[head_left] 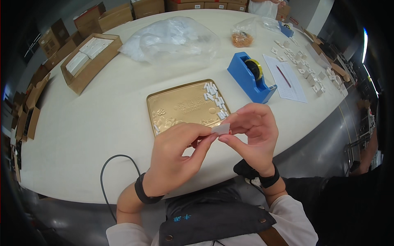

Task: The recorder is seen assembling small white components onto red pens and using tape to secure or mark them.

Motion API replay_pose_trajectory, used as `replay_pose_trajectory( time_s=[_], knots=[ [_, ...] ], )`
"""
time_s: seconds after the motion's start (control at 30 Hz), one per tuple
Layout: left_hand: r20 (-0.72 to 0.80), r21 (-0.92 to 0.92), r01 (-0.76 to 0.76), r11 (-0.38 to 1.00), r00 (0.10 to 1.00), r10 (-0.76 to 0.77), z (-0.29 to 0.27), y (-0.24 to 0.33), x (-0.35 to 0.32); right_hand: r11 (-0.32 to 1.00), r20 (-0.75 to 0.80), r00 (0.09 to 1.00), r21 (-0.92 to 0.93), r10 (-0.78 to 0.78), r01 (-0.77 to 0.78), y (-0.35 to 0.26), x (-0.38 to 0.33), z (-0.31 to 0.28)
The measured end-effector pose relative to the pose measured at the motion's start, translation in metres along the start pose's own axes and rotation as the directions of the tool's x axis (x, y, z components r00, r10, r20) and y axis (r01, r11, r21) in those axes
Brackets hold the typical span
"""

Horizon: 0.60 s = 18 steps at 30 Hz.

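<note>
Above the near edge of a gold metal tray (176, 100), my two hands meet at a small white flat piece (221, 129). Thumb and index finger of my left hand (176, 153) pinch its left end. My right hand (254, 135) has its thumb and fingertips closed at the other end, its remaining fingers curled. A speck of red shows by the right fingertips, too small to name. Several small white cylindrical pieces (211, 94) lie along the tray's right side. A few more rest at its left edge, partly hidden behind my left hand.
Right of the tray stands a blue tape dispenser (250, 80), beside a paper sheet (295, 90) with a pen (283, 76). Many small white parts (303, 65) spread at the far right. Clear plastic bags (176, 41) and a cardboard box (84, 80) of white packs sit farther back.
</note>
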<state>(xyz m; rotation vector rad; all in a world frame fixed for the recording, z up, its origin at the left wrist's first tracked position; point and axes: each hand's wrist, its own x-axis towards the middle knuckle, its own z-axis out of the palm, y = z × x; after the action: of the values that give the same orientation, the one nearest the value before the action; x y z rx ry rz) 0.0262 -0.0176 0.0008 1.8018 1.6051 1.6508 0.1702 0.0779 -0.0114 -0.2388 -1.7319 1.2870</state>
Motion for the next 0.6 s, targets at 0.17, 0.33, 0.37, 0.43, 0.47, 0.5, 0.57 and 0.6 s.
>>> replay_pose_trajectory(
  time_s=[0.17,0.33,0.37,0.43,0.47,0.5,0.57,0.6],
  knots=[
    [-0.01,-0.02,0.031,0.999,0.999,-0.032,0.0033,0.0008,-0.001,0.999,0.032,0.999,0.033,-0.041,0.04,0.0049,-0.0007,-0.0068],
    [-0.011,-0.079,0.053,0.995,0.998,-0.054,0.0068,-0.0057,-0.0025,0.997,0.056,0.998,0.073,0.001,-0.005,0.0051,0.0007,-0.0075],
    [-0.029,-0.101,0.049,0.994,0.998,-0.053,0.0082,-0.0069,-0.0026,0.996,0.048,0.999,0.084,0.014,-0.018,0.0046,0.0012,-0.0058],
    [-0.029,-0.088,0.04,0.995,0.999,-0.043,0.0074,-0.0053,-0.0017,0.995,0.044,0.998,0.088,0.038,-0.042,0.0035,0.0016,-0.0052],
    [-0.028,-0.081,0.036,0.996,0.999,-0.038,0.007,-0.0048,-0.0013,0.995,0.046,0.998,0.081,0.048,-0.051,0.0029,0.0014,-0.0059],
    [-0.023,-0.076,0.02,0.997,0.999,-0.022,0.0069,-0.0058,-0.0014,0.995,0.049,0.997,0.074,0.058,-0.061,0.0026,0.0013,-0.0064],
    [-0.012,-0.066,-0.013,0.998,1.0,0.012,0.0068,-0.0085,-0.0017,0.995,0.054,0.997,0.081,0.057,-0.062,0.0024,0.0008,-0.0067],
    [-0.009,-0.061,-0.006,0.998,1.0,0.006,0.0065,-0.0077,-0.0012,0.994,0.056,0.997,0.085,0.057,-0.062,0.0023,0.0006,-0.0067]
  ],
)
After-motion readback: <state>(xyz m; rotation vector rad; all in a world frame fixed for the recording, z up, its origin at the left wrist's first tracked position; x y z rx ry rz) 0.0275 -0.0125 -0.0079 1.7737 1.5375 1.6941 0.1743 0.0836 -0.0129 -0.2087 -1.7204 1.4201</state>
